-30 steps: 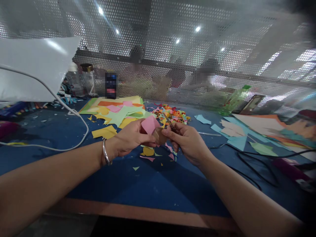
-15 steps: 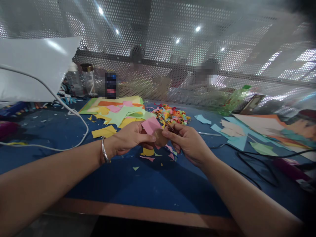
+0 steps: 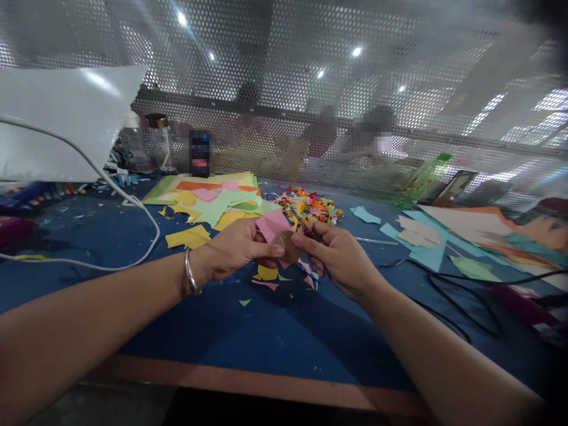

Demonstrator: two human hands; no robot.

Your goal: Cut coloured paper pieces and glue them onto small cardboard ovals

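My left hand (image 3: 239,245), with a silver bangle at the wrist, is closed on a square-edged piece of pink paper (image 3: 274,225). Its thumb tip also presses the left edge of a round brown disc (image 3: 290,248), which lies against the paper. My right hand (image 3: 337,251) is closed round a slim, dark, pointed tool (image 3: 303,223) that may be scissors; the fingers hide its lower part. The right thumb touches the disc's right edge. Both hands are above the blue table, over a yellow scrap (image 3: 267,272) and pink scraps (image 3: 266,285).
Behind my hands lie coloured sheets (image 3: 222,204) and a heap of small clippings (image 3: 317,207). A white cable (image 3: 153,222) loops at left, black cables (image 3: 465,296) at right. A green bottle (image 3: 426,180) stands before the perforated screen (image 3: 284,77), with blurred people beyond.
Hardly anything differs. My left hand and the pink paper have shifted slightly to the right; the dark tool's tip sits a touch farther right. Both grips are the same.
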